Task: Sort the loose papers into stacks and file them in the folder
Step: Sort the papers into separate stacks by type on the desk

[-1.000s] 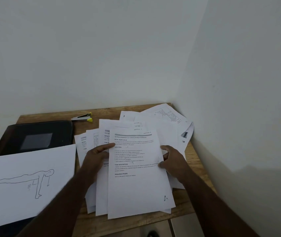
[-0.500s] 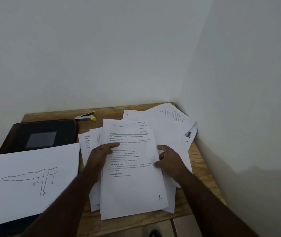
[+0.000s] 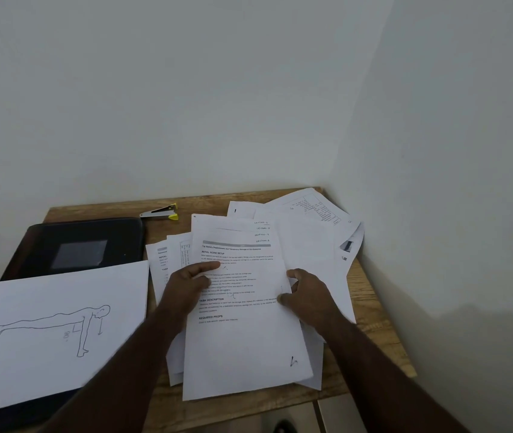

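Fingers of left hand (image 3: 188, 284) and right hand (image 3: 306, 292) around top sheet (image 3: 242, 339).

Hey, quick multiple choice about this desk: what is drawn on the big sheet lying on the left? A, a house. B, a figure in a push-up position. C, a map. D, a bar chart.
B: the large sheet on the left, partly covering the black folder, shows a line drawing of a figure held up on straight arms, body stretched out, in a push-up pose.
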